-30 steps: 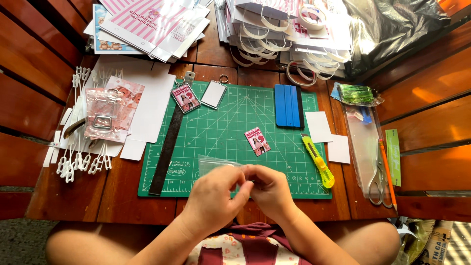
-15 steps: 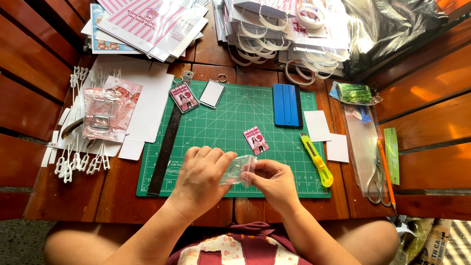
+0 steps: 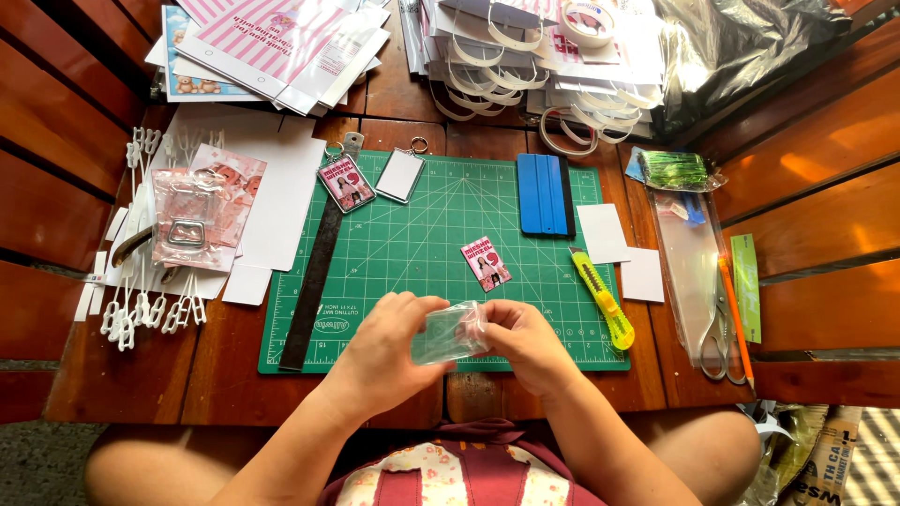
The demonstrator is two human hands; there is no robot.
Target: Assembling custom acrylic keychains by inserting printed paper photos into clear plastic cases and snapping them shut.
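Hands meet low on the green cutting mat (image 3: 422, 244), around 6 o'clock. Left hand (image 3: 389, 351) pinches one side of a small clear plastic sleeve (image 3: 448, 334); right hand (image 3: 525, 339) grips the opposite end, where something pink shows at the sleeve's edge. Both hands are closed on the sleeve, which sits lifted just above the mat's lower border.

Handling note, my judgement: I'd keep the left hold light so the thin film doesn't crumple, hold the mouth open with the fingertips, and keep the pink piece square to the opening.

Nearby: small pink printed card (image 3: 487, 263) at 12 o'clock of the hands, yellow utility knife (image 3: 602, 300) at 2 o'clock, blue squeegee (image 3: 547, 194) further up, dark metal ruler (image 3: 314, 276) at 10 o'clock, two keychain frames (image 3: 345, 182) near the mat's top left corner.

Hard to make out: whether the pink piece is inside the sleeve or only at its mouth; the fingertips cover it. Sleeve's open end can't be told. Scissors (image 3: 720, 328) at 3 o'clock lie partly under a clear bag. Stacks at the top edge are cut off.
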